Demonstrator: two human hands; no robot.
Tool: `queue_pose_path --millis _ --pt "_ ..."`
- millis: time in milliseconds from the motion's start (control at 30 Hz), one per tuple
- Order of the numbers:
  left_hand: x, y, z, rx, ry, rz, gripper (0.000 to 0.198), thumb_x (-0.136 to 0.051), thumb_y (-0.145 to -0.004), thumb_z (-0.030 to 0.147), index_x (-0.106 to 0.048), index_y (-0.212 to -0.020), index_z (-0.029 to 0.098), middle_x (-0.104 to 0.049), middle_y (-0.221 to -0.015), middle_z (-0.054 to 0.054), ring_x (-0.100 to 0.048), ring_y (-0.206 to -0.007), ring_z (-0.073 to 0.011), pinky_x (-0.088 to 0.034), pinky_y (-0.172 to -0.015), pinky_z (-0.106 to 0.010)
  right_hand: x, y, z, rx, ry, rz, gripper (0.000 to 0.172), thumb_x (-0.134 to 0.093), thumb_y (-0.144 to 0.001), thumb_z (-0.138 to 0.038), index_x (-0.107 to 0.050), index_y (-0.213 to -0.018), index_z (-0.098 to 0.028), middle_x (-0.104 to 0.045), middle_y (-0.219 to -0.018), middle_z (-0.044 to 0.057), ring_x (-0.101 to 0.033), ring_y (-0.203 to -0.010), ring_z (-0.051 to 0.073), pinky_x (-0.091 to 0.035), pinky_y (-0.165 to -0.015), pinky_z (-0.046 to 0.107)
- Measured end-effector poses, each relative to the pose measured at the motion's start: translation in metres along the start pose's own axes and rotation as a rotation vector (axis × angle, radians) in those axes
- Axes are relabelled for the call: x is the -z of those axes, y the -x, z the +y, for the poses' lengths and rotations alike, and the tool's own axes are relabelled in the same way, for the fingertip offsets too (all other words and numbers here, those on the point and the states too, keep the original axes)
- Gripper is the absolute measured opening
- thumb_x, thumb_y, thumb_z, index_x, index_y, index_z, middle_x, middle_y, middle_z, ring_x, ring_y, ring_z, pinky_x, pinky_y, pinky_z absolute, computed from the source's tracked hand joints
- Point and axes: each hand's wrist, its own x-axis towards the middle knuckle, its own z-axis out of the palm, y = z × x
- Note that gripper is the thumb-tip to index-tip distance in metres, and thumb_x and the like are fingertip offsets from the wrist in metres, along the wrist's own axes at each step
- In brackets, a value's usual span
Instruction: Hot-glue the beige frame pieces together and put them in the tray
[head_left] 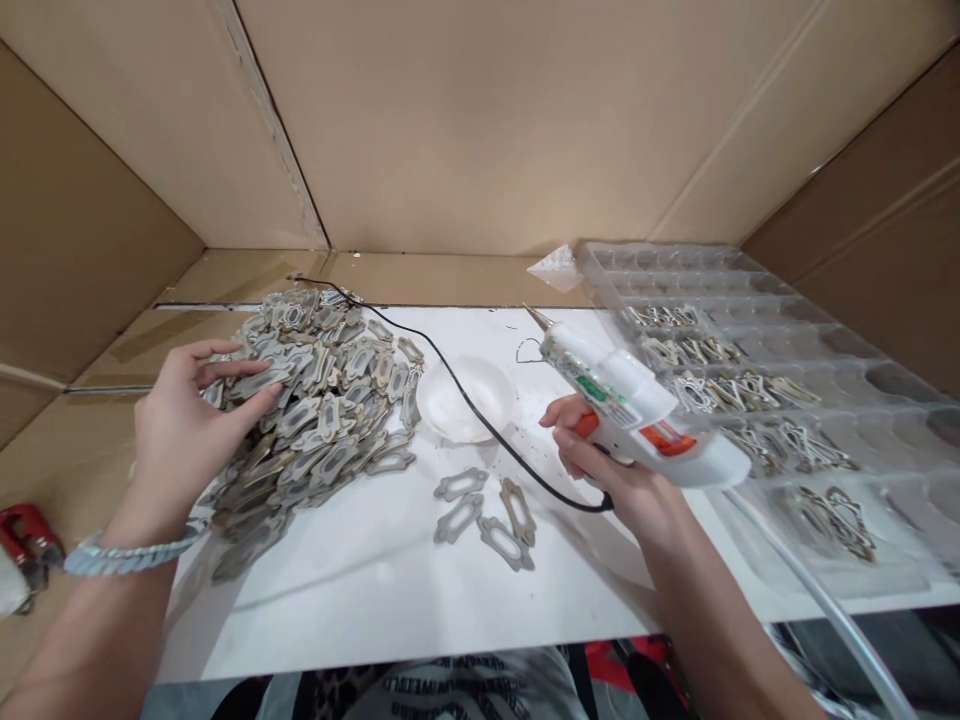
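Note:
My left hand [199, 415] rests at the left side of a large heap of flat grey metal pieces [334, 400], thumb and fingertips around one piece [262, 378] on top. In my right hand [622, 480] is a white glue gun [622, 385] with orange parts, its metal nozzle pointing up and to the left. A black cord runs from its handle across to the heap. Several loose frame-shaped pieces [504, 545] lie on the white board between my hands. Behind them is a round white dish [466, 400], which the cord crosses.
A clear compartment tray [795, 365] on the right holds rows of metal pieces. A clear glue stick or tube [825, 605] trails from the gun's back. Cardboard walls [487, 130] enclose the board. A red tool [30, 540] lies at far left.

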Motion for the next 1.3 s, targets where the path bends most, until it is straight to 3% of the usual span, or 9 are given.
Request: queue_pose_path --millis 100,233,333,400,567,700,967,1167,1300 --pt "-0.001 0.004 0.006 -0.034 -0.01 -0.038 0.054 -0.088 -0.07 0.038 -0.061 -0.116 0.035 -0.076 -0.089 0.018 -0.06 -0.064 -0.0142 -0.05 -0.084 -0.033 -0.001 0.0 -0.001 0.003 -0.014 -0.011 0.023 -0.064 -0.083 -0.04 -0.05 -0.077 -0.024 -0.049 -0.058 -0.004 -0.047 -0.051 0.014 -0.04 -0.055 0.031" --pt "0.0 0.008 0.015 -0.079 -0.01 -0.13 0.054 -0.089 -0.068 0.037 -0.064 -0.116 0.033 -0.077 -0.085 0.017 -0.05 -0.049 -0.0097 -0.04 -0.053 -0.024 -0.002 -0.001 -0.003 -0.016 -0.038 -0.029 0.025 -0.066 -0.082 -0.041 -0.05 -0.075 -0.024 -0.048 -0.058 -0.003 -0.046 -0.053 0.015 -0.04 -0.054 0.031" --pt "-0.002 0.016 0.033 -0.156 0.059 -0.063 0.056 -0.087 -0.07 0.033 -0.063 -0.12 0.028 -0.077 -0.094 0.011 -0.051 -0.049 -0.0075 -0.039 -0.048 -0.022 -0.001 -0.001 -0.002 0.007 -0.044 -0.025 0.025 -0.067 -0.082 -0.042 -0.05 -0.075 -0.025 -0.048 -0.058 -0.004 -0.046 -0.051 0.014 -0.04 -0.052 0.03" --pt "-0.006 0.028 0.055 -0.303 0.162 -0.037 0.044 -0.084 -0.074 0.03 -0.064 -0.112 0.024 -0.075 -0.091 0.006 -0.064 -0.068 -0.0114 -0.046 -0.057 -0.02 -0.001 -0.001 -0.001 0.014 -0.041 -0.022 0.025 -0.067 -0.081 -0.043 -0.051 -0.075 -0.025 -0.049 -0.057 -0.004 -0.046 -0.05 0.014 -0.041 -0.05 0.03" --pt "-0.024 0.078 0.118 -0.429 0.033 -0.68 0.017 -0.074 -0.081 0.03 -0.063 -0.093 0.025 -0.071 -0.084 0.001 -0.067 -0.069 -0.0166 -0.051 -0.06 -0.026 -0.001 -0.002 -0.003 0.009 -0.03 -0.014 0.022 -0.065 -0.081 -0.04 -0.051 -0.076 -0.024 -0.052 -0.061 -0.003 -0.048 -0.052 0.013 -0.044 -0.052 0.028" --pt "-0.04 0.109 0.14 -0.448 -0.259 -0.856 0.026 -0.078 -0.071 0.023 -0.056 -0.084 0.024 -0.066 -0.074 0.0 -0.066 -0.071 -0.0237 -0.046 -0.06 -0.03 0.0 -0.002 -0.003 0.02 -0.026 -0.01 0.02 -0.063 -0.08 -0.038 -0.051 -0.074 -0.024 -0.056 -0.068 -0.002 -0.048 -0.053 0.011 -0.045 -0.054 0.027" --pt "-0.046 0.103 0.136 -0.452 -0.263 -0.753 0.013 -0.058 -0.08 0.014 -0.054 -0.086 0.025 -0.069 -0.07 0.001 -0.067 -0.062 -0.0205 -0.045 -0.056 -0.027 -0.001 -0.003 -0.004 0.045 -0.09 -0.032 0.022 -0.066 -0.08 -0.038 -0.05 -0.074 -0.023 -0.057 -0.073 -0.001 -0.048 -0.053 0.01 -0.048 -0.054 0.027" --pt "-0.037 0.058 0.142 -0.436 0.066 -0.169 0.026 -0.07 -0.082 0.027 -0.055 -0.103 0.029 -0.077 -0.094 0.002 -0.076 -0.08 -0.0204 -0.056 -0.066 -0.028 0.0 -0.003 -0.002 0.07 -0.01 -0.063 0.024 -0.063 -0.082 -0.037 -0.049 -0.068 -0.023 -0.055 -0.07 -0.001 -0.048 -0.054 0.011 -0.048 -0.055 0.027" --pt "-0.039 0.042 0.144 -0.525 0.063 0.026 0.03 -0.074 -0.079 0.022 -0.056 -0.102 0.03 -0.077 -0.096 0.004 -0.076 -0.082 -0.0184 -0.057 -0.065 -0.026 -0.002 -0.002 0.006 0.178 0.055 -0.096 0.027 -0.066 -0.084 -0.041 -0.052 -0.069 -0.024 -0.057 -0.07 0.001 -0.055 -0.062 0.015 -0.052 -0.06 0.03"
